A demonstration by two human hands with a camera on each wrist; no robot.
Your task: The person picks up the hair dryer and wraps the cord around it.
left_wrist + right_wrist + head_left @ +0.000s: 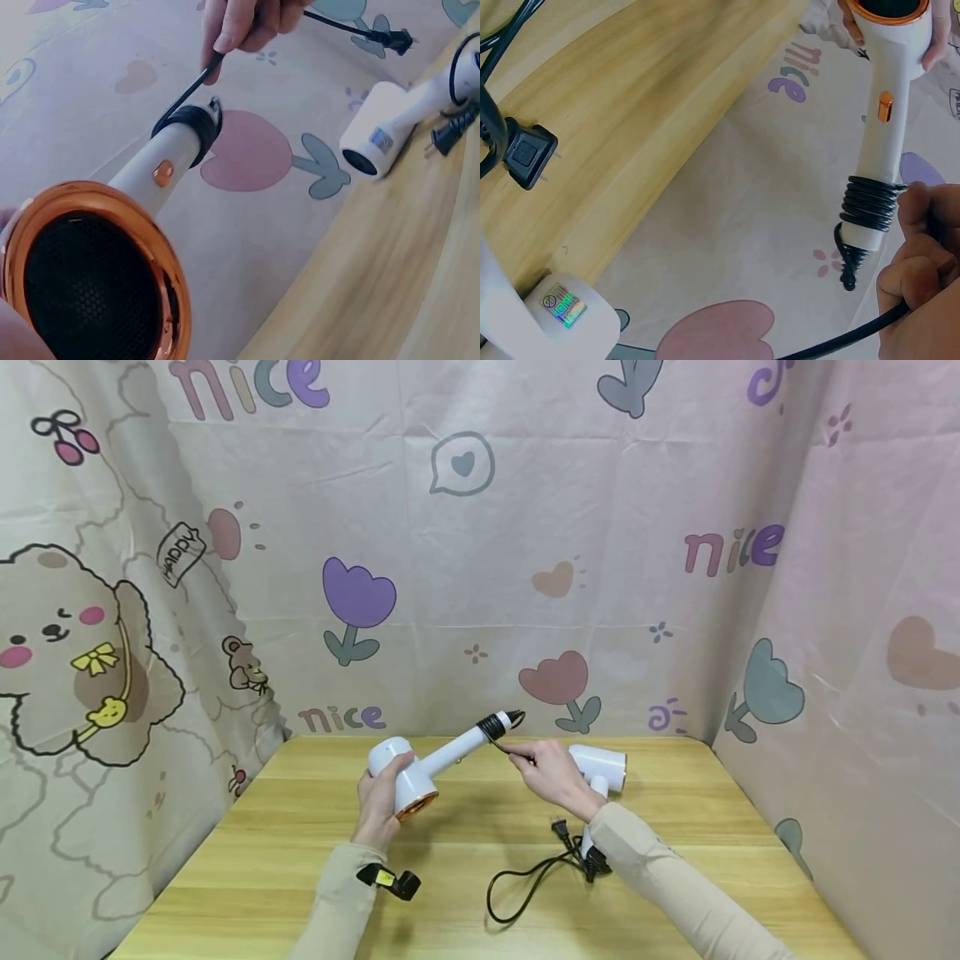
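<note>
My left hand (381, 795) grips the head of a white hair dryer (459, 749) with a copper-coloured rim, held up above the table. Its handle points up to the right, and a black cord (867, 204) is wound in several turns round the handle's end. With curled fingers my right hand (551, 770) pinches the cord's loose length beside the coil. The free end with its plug (393, 39) sticks out past the right hand in the left wrist view. A second white hair dryer (602, 766) lies on the table behind the right wrist, partly hidden by it.
The second dryer's black cord (517, 875) loops over the wooden table (300, 827), and its plug (559, 828) lies near that handle. A patterned cloth (465, 527) hangs behind the table and along both sides. A black camera strap (388, 880) sits on the left wrist.
</note>
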